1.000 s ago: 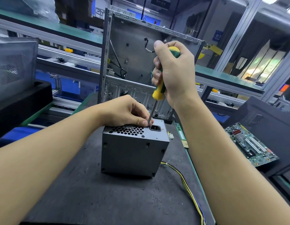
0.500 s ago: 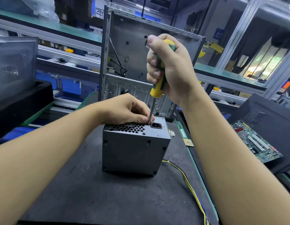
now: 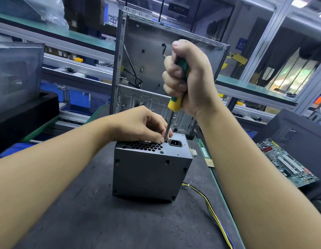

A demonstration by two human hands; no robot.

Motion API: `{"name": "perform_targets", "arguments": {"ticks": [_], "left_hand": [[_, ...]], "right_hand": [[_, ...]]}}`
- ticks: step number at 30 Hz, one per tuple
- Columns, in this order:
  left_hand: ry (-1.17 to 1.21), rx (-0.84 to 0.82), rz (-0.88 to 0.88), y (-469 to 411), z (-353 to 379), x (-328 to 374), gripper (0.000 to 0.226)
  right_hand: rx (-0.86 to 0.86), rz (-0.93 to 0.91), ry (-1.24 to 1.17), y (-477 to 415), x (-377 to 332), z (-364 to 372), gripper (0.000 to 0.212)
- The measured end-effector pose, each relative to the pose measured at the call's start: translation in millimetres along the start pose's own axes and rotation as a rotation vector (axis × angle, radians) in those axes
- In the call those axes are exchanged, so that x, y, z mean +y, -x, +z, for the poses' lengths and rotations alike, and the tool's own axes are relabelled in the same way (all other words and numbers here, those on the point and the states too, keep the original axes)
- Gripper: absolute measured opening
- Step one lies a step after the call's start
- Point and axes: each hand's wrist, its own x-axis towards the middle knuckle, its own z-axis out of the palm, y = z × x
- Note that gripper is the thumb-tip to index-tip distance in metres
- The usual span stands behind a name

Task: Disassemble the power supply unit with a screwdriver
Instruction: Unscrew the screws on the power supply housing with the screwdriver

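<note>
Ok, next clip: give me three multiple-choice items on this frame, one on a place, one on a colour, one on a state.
1. Where does the screwdriver tip meet the power supply unit?
A. top face, beside the power socket
B. front side wall
C. on the cable bundle

2. What colours is the screwdriver handle?
A. red and black
B. yellow and green
C. plain blue

3. What is the left hand doing?
A. resting flat on the mat
B. pinching at the shaft near the tip
C. lifting the circuit board

Answers: 1 A, the shaft lands just left of the socket. 2 B, both colours show around the right hand grip. 3 B, its fingertips close around the shaft.
</note>
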Motion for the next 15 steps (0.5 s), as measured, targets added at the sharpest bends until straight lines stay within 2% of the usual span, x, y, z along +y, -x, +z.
{"name": "perform_targets", "arguments": {"ticks": [3,8,15], "left_hand": [[0.065,0.006,-0.003,-0.1,-0.5,-1.9,0.021],[0.022,0.015,0.003,-1.3,-0.1,-0.1,0.004],[-0.018,0.016,-0.015,-0.7,0.0,1.1,0.008]], "right_hand": [[0.012,0.009,0.081,-3.0,-1.9,1.4,0.027],[0.062,0.017,0.071,-1.1,-3.3,-6.9,0.028],[0.107,-0.017,0.030,-1.6,-2.1,-12.7,0.027]]}}
